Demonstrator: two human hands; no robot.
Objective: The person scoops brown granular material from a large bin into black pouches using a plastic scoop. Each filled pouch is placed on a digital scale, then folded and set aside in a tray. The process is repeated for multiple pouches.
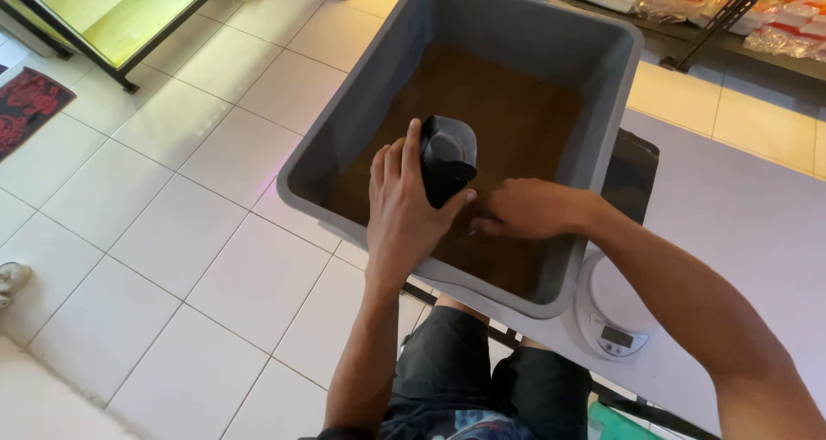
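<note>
A large grey tub (602, 87) sat tilted over the edge of the pale surface (740, 225), its bottom covered with a layer of fine brown powder (508, 104). Both hands were down inside the tub at its near side.

The left hand (403, 212) was closed around a small black cup (447, 158), thumb on one side and fingers curled over the other, holding it tipped just above the powder. The right hand (529, 208) lay low beside it, fingers drawn together and pressed down onto the powder, touching or nearly touching the left thumb. Whether it pinched anything could not be told; the fingertips were hidden by the left hand.

As for progress, the work looked to be at an early or middle stage: most of the powder remained spread in the tub, and the inside of the cup could not be seen, so how full it was remained unclear. A small white kitchen scale (613, 313) stood on the surface just beside the tub, its platform bare, so nothing had been weighed on it at this moment.
</note>
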